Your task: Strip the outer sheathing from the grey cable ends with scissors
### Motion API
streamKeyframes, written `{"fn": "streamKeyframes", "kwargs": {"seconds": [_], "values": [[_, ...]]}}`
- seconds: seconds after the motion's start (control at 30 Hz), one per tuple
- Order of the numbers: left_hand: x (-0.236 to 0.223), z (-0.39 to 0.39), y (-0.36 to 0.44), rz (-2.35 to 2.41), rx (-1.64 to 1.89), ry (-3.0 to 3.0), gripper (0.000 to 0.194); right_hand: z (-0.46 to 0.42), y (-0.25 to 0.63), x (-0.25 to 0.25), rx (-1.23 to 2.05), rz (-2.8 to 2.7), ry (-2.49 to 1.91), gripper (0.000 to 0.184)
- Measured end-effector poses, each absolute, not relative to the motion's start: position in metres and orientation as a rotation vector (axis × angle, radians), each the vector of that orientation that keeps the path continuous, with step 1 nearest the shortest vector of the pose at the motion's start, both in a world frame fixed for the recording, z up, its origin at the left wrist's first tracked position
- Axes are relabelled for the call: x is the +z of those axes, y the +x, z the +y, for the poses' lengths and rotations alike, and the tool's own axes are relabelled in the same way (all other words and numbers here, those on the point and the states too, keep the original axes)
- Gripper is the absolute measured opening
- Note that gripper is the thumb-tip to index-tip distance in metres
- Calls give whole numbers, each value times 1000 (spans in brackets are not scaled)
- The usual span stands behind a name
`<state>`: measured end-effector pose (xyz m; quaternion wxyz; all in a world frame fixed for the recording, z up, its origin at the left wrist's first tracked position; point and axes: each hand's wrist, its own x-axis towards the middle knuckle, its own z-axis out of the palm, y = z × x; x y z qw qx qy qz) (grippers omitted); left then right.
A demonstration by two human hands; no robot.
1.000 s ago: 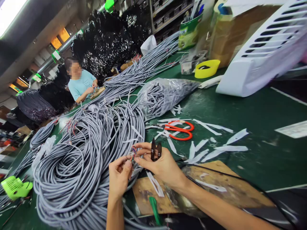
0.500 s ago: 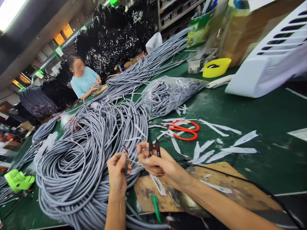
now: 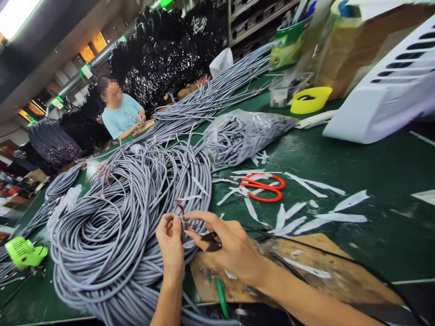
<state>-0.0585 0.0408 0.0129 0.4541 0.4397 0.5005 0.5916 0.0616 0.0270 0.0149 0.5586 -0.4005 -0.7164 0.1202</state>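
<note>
Nearby on the far left, a lime green fan (image 3: 25, 252) sits on the green table (image 3: 390, 244). Next to it lies a big, loopy pile of gray cable (image 3: 98, 240). Behind the pile, a person in a light blue shirt (image 3: 124, 115) has both hands close together.

In front of the pile, the left hand (image 3: 172, 242) pinches the end of one gray cable (image 3: 184, 225), and thin colored wires (image 3: 180, 206) poke up from it. Just to the right, the right hand (image 3: 231, 246) holds small black snips (image 3: 213, 242) against its palm. Its thumb and pointer finger are close around the cable end, but it is hard to tell if they touch it.

Past that hand are a clear bag (image 3: 244, 136) full of gray cable bits, scissors with red handles (image 3: 267, 186), a brown board (image 3: 340, 271) and white strips (image 3: 350, 218).
</note>
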Motion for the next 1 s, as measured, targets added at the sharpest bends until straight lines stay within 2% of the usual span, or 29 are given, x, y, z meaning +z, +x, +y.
{"fn": "streamKeyframes", "kwargs": {"seconds": [0.13, 0.27, 0.47, 0.57, 0.67, 0.73, 0.8, 0.87, 0.93, 1.0], "values": [[16, 41, -60, 1189, 1497, 1142, 27, 34, 62, 10, 384, -1787, -1071, 24], [25, 40, -61, 1075, 1479, 1002, 29, 33, 64, 11, 468, -1866, -1003, 33], [41, 36, -69, 774, 1397, 702, 30, 29, 63, 16, 716, -1730, -885, 26], [48, 39, -85, 649, 1523, 668, 21, 30, 65, 16, 784, -1662, -925, 27], [52, 44, -102, 564, 1779, 800, 19, 30, 67, 19, 804, -1596, -981, 37], [51, 47, -104, 664, 1830, 959, 16, 31, 68, 21, 818, -1573, -998, 41], [46, 46, -96, 783, 1636, 1068, 16, 32, 69, 23, 877, -1553, -964, 40], [41, 45, -82, 947, 1223, 1257, 15, 34, 69, 25, 1019, -1539, -856, 40], [40, 42, -71, 1056, 1162, 1330, 20, 36, 69, 26, 1147, -1519, -747, 38], [42, 40, -67, 1097, 1290, 1309, 28, 39, 69, 25, 1174, -1472, -735, 35]]}}
